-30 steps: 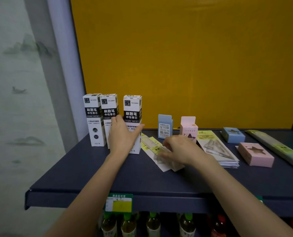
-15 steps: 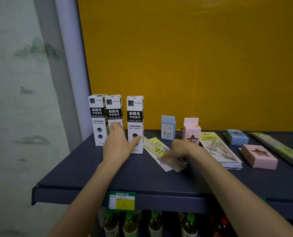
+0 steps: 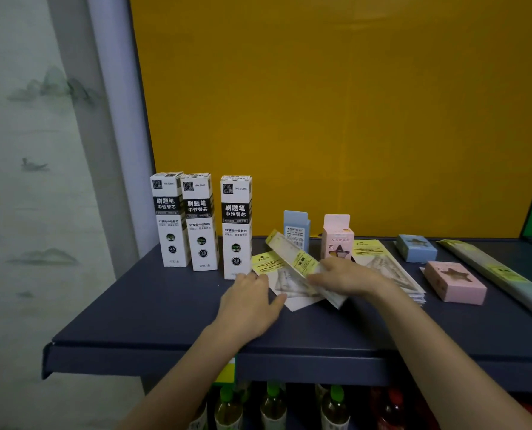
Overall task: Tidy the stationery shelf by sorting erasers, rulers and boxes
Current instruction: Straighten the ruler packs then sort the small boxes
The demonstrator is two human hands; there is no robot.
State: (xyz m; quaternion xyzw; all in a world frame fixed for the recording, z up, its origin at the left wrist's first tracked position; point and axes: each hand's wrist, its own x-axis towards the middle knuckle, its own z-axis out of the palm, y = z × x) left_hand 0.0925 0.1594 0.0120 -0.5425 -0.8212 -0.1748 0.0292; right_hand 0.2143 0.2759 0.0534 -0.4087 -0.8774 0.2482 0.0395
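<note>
1. Yellow-labelled, the ruler packet [image 3: 292,252] now tilts up off the set-square packet [image 3: 289,287], its far end raised; half a second ago we saw it lying flat there.
2. The right hand [image 3: 345,277] grips its near end, fingers curled over it.
3. The left hand [image 3: 249,301] has left the white refill box [image 3: 236,226]; we find it flat on the shelf [image 3: 134,308], fingers straight, thumb touching the set-square packet.
4. Dark blue, the shelf also bears a blue eraser box [image 3: 296,229] and a pink eraser box [image 3: 337,235], both upright; a yellow panel [image 3: 320,103] backs it; a landscape-painted wall [image 3: 26,150] stands left; bottles [image 3: 274,405] sit below.
</note>
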